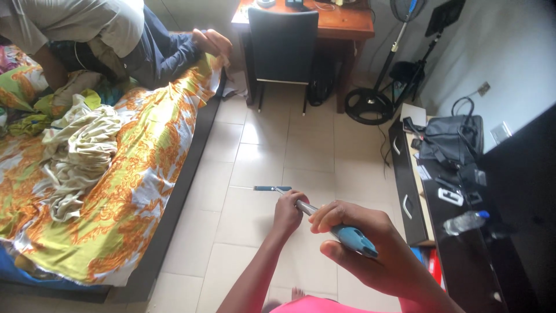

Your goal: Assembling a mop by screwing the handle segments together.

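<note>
a long tool with a metal shaft and a blue handle point(354, 237) is held in both hands above the pale tiled floor point(260, 150). the right hand point(370, 249) is clenched around the blue handle near the lower middle of the view, with the thumb laid along its underside. the left hand point(288, 213) is closed on the metal shaft further along, and a thin dark tip with a fine point point(263, 188) is seen beyond its fingers, pointing toward the bed; whether that tip is joined to the shaft cannot be told. to the left, a low bed point(145, 174) is covered by an orange, yellow and white patterned sheet, and a crumpled beige cloth point(81, 156) is heaped on it. another person point(98, 35) is leaning over the far end of the bed. a dark chair point(282, 46) is pushed against a wooden desk point(341, 20) at the top. along the right, a dark low cabinet point(405, 191) carries a black bag point(452, 139) and a plastic bottle point(466, 222) lying on its side.
</note>
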